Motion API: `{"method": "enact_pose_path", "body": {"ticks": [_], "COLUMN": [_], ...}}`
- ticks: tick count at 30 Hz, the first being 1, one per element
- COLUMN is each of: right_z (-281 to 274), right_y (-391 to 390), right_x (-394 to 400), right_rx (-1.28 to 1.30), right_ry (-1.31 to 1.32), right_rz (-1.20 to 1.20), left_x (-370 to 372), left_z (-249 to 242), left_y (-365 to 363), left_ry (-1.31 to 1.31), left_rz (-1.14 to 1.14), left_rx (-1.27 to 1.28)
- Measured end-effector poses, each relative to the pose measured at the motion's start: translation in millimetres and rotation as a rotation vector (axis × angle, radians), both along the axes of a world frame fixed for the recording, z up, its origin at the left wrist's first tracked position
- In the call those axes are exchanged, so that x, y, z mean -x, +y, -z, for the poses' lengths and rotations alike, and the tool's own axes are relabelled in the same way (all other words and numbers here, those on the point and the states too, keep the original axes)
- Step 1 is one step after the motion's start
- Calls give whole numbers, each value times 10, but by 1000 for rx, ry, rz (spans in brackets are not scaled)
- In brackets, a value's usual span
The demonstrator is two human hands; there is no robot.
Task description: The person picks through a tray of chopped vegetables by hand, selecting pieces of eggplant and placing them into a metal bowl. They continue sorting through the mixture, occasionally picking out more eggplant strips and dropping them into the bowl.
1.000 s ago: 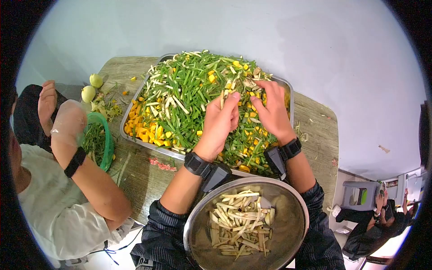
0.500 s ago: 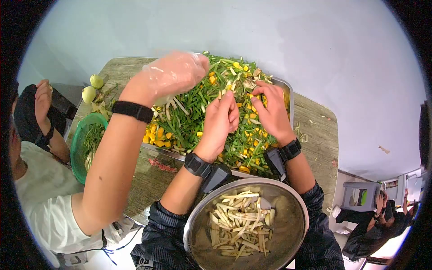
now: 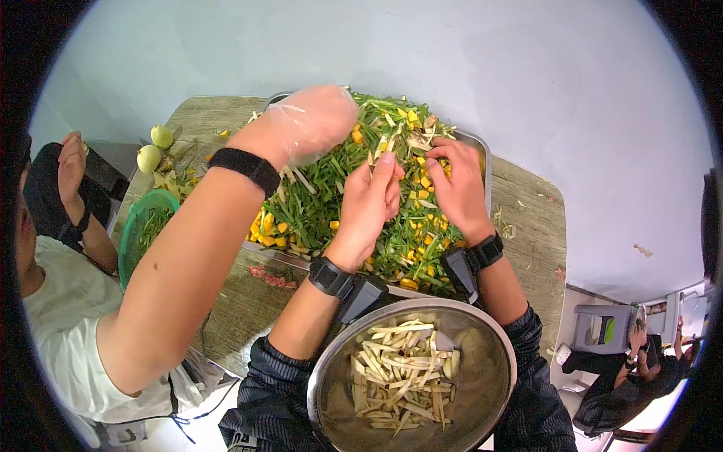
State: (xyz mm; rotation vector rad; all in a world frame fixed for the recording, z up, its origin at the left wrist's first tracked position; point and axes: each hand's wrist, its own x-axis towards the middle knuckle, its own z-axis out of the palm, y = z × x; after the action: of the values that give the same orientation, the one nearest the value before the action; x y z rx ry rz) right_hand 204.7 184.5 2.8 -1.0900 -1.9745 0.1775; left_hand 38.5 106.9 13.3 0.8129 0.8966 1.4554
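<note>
My left hand (image 3: 367,200) is closed in a pinch on pale vegetable strips (image 3: 382,145), above a heap of chopped greens (image 3: 312,192) mixed with orange-yellow cubes. My right hand (image 3: 461,192) is over the heap's right side, fingers bent down at the vegetables and thumb a little apart; its fingertips are partly hidden. The heap fills a metal tray (image 3: 488,177). Close to my body, below my wrists, a steel bowl (image 3: 482,377) holds more pale cut strips (image 3: 403,369). Black devices are strapped on both my wrists.
From the left, another person's gloved hand (image 3: 316,124) and bare forearm (image 3: 199,248) cross over the tray. A green basket (image 3: 129,241) of greens and two round pale-green vegetables (image 3: 154,151) are at the left. A grey stool (image 3: 602,329) and another person are at the far right.
The other person's gloved hand and forearm have shifted right over the tray. My right hand has moved slightly, its fingers drawing a little to the right. My left hand keeps its pinch.
</note>
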Motion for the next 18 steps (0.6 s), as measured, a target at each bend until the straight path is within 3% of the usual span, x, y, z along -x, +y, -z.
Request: {"method": "enact_pose_path", "body": {"ticks": [18], "right_z": [-14], "right_y": [-18], "right_x": [-19], "right_rx": [-50], "right_ry": [-59], "right_rz": [93], "left_x": [3], "left_z": [-13], "left_y": [4], "left_ry": [-58], "left_rz": [-24], "left_rx": [27]}}
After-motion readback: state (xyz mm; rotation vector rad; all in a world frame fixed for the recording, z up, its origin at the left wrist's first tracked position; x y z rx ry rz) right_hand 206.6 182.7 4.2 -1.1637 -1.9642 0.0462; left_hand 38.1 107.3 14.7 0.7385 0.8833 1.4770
